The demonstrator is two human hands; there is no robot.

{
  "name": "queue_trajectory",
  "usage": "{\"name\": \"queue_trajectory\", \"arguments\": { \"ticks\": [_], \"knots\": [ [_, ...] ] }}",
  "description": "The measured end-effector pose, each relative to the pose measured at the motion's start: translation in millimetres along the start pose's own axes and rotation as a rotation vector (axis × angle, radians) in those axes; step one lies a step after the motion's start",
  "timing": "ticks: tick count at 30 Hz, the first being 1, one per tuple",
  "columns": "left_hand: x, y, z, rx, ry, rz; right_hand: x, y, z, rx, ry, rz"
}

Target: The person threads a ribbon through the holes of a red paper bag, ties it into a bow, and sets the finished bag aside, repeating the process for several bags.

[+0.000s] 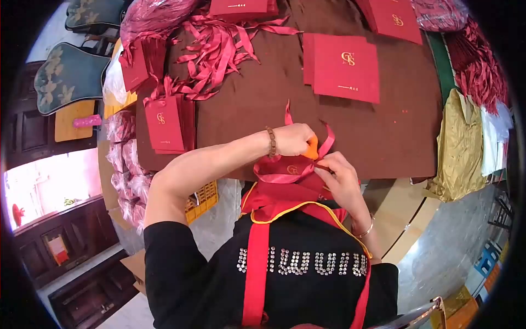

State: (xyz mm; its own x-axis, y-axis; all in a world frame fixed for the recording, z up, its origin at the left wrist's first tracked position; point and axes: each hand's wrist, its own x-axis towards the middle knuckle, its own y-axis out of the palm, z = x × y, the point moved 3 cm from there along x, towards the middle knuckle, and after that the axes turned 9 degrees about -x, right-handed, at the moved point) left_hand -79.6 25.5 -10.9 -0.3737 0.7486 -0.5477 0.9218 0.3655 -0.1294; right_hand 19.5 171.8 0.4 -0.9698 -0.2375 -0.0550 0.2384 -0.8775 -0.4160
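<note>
A small red paper bag (293,169) with a gold logo rests against my red apron (285,192). Its pink-red ribbon (279,179) loops across the front, and loose ribbon ends rise above it. My left hand (293,140), a beaded bracelet at its wrist, is closed around an orange piece (312,148), whose kind I cannot make out. Just below and to the right, my right hand (341,176) pinches the ribbon at the bag's top edge, thumb and fingers together. Both hands are close together at the near edge of the table.
Brown cloth covers the table (246,120). Flat red bags (348,68) lie ahead, with a ribboned bag stack (165,123) and a heap of ribbons (213,49) at left. A gold plastic bag (460,145) hangs at the right edge; a cardboard box (402,214) sits below.
</note>
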Motion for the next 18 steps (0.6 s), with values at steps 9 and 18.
{"name": "queue_trajectory", "arguments": {
  "ticks": [9,18],
  "knots": [
    [-4,7,5,-0.059,-0.055,-0.075,-2,-1,-4,0.034,0.015,-0.01],
    [-14,-1,-9,0.108,0.084,-0.406,1,-5,4,0.005,0.056,0.057]
  ]
}}
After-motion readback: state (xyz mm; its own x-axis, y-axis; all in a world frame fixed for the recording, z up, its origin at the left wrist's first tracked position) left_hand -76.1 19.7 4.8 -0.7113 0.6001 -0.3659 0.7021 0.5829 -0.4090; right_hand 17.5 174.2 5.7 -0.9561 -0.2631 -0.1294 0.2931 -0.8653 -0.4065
